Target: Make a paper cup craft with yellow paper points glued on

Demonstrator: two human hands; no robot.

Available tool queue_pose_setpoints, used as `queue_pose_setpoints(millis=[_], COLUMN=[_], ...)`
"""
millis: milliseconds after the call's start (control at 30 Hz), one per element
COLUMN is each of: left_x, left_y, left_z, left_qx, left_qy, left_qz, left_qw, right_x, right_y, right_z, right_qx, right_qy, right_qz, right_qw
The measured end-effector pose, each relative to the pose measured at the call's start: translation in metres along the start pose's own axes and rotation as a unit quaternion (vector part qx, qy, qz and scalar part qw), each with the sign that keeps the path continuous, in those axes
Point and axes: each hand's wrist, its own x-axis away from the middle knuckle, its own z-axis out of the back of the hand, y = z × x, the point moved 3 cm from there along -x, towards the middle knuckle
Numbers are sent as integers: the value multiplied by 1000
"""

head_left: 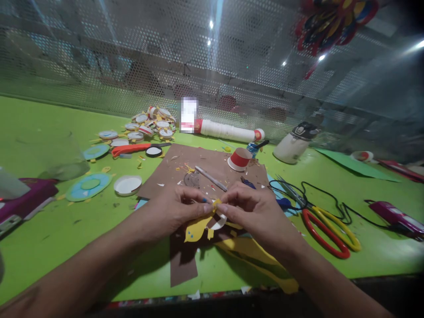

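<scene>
My left hand [187, 204] and my right hand [250, 204] meet above the front of a brown sheet [159, 176]. Thumbs and fingertips of both pinch a small part of a yellow cutout [198, 228] with blue eye dots and a stubby foot shape. Behind the cutout, a white round piece [217, 223] shows in part, mostly covered by my fingers. Just beyond my fingertips lies a pen-like stick [211, 178] among small scraps. Under my right hand, yellow strips of sheet [255, 251] lie on the green table.
Large scissors [326, 229] with red and yellow handles, a black cord and a purple device [395, 216] lie right. A red paper cup [240, 159] stands ahead. Leftward are a white lid [127, 185], blue discs [89, 186], an orange-handled cutter [132, 149] and piled decorated discs [162, 125].
</scene>
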Motion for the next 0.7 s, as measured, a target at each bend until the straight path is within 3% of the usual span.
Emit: queue_pose_setpoints(millis=[233, 467, 700], left_x=[1, -5, -9], left_y=[2, -2, -7], left_z=[-3, -3, -1], left_qx=[17, 25, -25], left_qy=[-2, 43, 61], left_qz=[20, -7, 6], left_qw=[1000, 999, 998], right_x=[-1, -4, -5], right_y=[-5, -5, -5], right_z=[8, 14, 18], right_qx=[39, 6, 159], right_qy=[23, 13, 39], right_qz=[49, 38, 142], right_qw=[998, 999, 976])
